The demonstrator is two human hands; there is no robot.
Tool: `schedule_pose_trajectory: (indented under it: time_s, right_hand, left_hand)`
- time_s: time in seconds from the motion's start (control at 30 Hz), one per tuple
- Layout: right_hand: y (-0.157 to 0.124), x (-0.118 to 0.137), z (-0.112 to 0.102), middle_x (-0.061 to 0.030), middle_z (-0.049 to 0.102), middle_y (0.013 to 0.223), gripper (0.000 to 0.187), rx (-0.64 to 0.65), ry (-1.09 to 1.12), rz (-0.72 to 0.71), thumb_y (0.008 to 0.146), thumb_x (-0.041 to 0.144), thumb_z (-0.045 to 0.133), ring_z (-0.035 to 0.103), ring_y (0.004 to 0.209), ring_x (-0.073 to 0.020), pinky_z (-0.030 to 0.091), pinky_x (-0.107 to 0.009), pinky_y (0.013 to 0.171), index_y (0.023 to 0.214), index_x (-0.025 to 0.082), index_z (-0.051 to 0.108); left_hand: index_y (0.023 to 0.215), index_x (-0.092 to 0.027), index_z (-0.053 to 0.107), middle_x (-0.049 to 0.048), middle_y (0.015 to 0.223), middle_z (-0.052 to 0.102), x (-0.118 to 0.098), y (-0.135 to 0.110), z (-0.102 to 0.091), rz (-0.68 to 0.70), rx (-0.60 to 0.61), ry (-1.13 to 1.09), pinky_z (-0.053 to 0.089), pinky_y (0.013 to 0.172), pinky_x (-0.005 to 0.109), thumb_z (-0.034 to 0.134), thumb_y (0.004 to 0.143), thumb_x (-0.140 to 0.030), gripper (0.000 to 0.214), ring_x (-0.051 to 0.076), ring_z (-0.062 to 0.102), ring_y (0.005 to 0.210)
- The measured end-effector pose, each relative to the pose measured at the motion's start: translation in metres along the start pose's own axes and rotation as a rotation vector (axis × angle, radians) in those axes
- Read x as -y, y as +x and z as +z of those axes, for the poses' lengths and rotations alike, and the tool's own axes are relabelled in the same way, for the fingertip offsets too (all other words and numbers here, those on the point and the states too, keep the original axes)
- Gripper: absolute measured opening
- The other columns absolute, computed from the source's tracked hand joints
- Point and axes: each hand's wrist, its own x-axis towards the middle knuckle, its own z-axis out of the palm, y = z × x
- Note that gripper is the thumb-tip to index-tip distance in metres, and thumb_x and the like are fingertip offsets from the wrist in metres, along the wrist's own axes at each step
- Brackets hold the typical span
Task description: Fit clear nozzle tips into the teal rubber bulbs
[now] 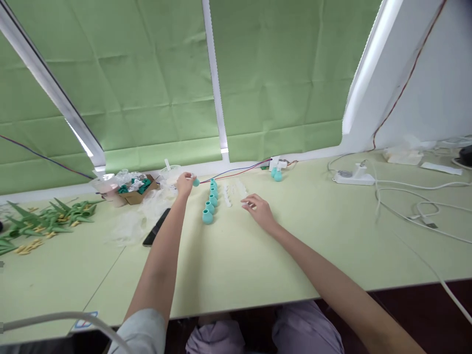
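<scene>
My left hand [185,184] is closed on a small teal vase [196,182], with a bit of white showing at its top. Just right of it, a row of several teal vases [207,217] runs toward me, their round mouths facing up. Beside the row lie small white pieces [227,195] in a line, and a second line of translucent pieces [241,189] sits farther right. My right hand [258,210] is at the near end of that second line, thumb and fingertips pinched at a small whitish piece [245,203] too small to name.
More teal vases [277,175] stand at the back by a white plug. Left are a black phone [156,227], clear plastic bags [129,226], a cardboard box [138,194] and green plant-like parts [51,219]. A power strip [354,178] with loose cables lies right.
</scene>
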Motion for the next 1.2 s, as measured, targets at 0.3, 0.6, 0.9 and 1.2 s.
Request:
schedule_pose_trajectory:
  time_s: [0.3, 0.6, 0.9, 1.2]
  right_hand:
    - [-0.002, 0.002, 0.004, -0.0017, 0.062, 0.092, 0.011, 0.05, 0.01, 0.015, 0.083, 0.028, 0.055, 0.059, 0.075, -0.0129, 0.049, -0.025, 0.065, 0.089, 0.022, 0.062]
    - [-0.004, 0.005, 0.007, -0.0038, 0.062, 0.092, 0.013, 0.087, 0.152, 0.074, 0.082, 0.028, 0.052, 0.061, 0.077, -0.0129, 0.054, -0.026, 0.07, 0.088, 0.019, 0.059]
    - [-0.003, 0.001, 0.009, -0.0037, 0.065, 0.084, 0.014, 0.072, 0.275, 0.192, 0.075, 0.03, 0.061, 0.063, 0.076, -0.0148, 0.054, -0.027, 0.068, 0.083, 0.018, 0.061]
    - [0.001, 0.003, 0.003, -0.0031, 0.065, 0.083, 0.021, -0.082, 0.455, 0.28, 0.067, 0.034, 0.069, 0.063, 0.08, -0.017, 0.051, -0.029, 0.074, 0.078, 0.019, 0.061]
  left_hand:
    - [0.095, -0.014, 0.062, 0.0095, 0.102, 0.065, 0.026, 0.014, 0.046, 0.026, 0.084, 0.08, 0.041, 0.087, 0.029, 0.055, 0.077, -0.03, 0.026, 0.02, 0.059, 0.095]
    - [0.11, -0.011, 0.053, 0.0118, 0.104, 0.06, 0.036, 0.012, 0.062, 0.082, 0.182, 0.071, 0.042, 0.087, 0.028, 0.055, 0.077, -0.025, 0.035, 0.018, 0.057, 0.094]
    - [0.124, -0.014, 0.037, 0.0156, 0.123, 0.041, 0.002, -0.028, 0.024, 0.31, -0.061, 0.061, 0.037, 0.095, 0.039, 0.054, 0.079, -0.028, 0.05, 0.023, 0.047, 0.109]
    - [0.119, -0.025, 0.051, 0.0034, 0.098, 0.065, -0.076, -0.174, 0.02, 0.638, 0.507, 0.056, 0.043, 0.076, 0.03, 0.054, 0.082, -0.024, 0.037, 0.017, 0.06, 0.08]
